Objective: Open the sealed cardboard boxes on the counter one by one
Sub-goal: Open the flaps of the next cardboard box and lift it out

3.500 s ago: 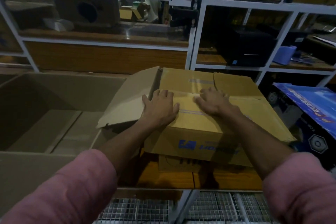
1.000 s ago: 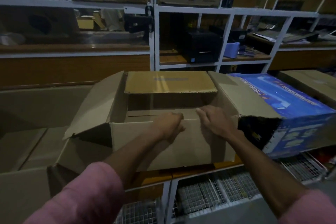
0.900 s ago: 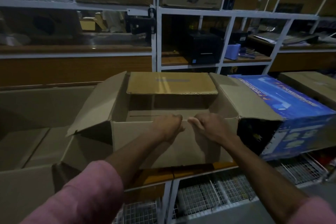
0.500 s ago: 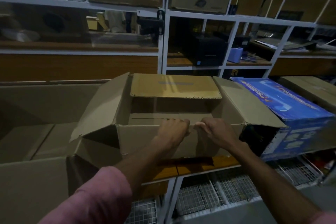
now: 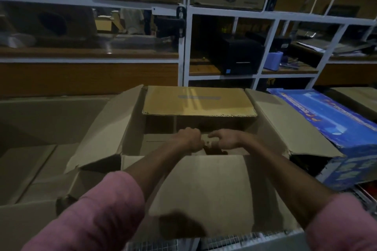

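Centrally, a cardboard box (image 5: 204,189) is seen standing on the table, its four top flaps folded outward: the far flap (image 5: 199,101) lies raised and level, the left flap (image 5: 108,128) and right flap (image 5: 285,124) slope away to the sides, and the near flap (image 5: 204,193) hangs down toward the camera. Both hands are held inside the opening, close together, knuckles up. The left hand (image 5: 188,138) is curled tightly into a fist-like grip; the right hand (image 5: 224,138) is curled with fingers bent downward. A small pale object (image 5: 207,140) is glimpsed between them; what it is cannot be told, nor whether either hand truly holds it. Pink sleeves (image 5: 98,214) are noted on both forearms.

To the left, a larger opened carton (image 5: 36,149) is seen just beside the box, its left flap overlapping it. To the right, a blue printed box (image 5: 336,128) lies touching the right flap. Behind, white metal shelving (image 5: 183,47) carries more cartons above and a black device (image 5: 238,57) on a wooden shelf. Wire mesh (image 5: 234,240) is visible below the table edge.
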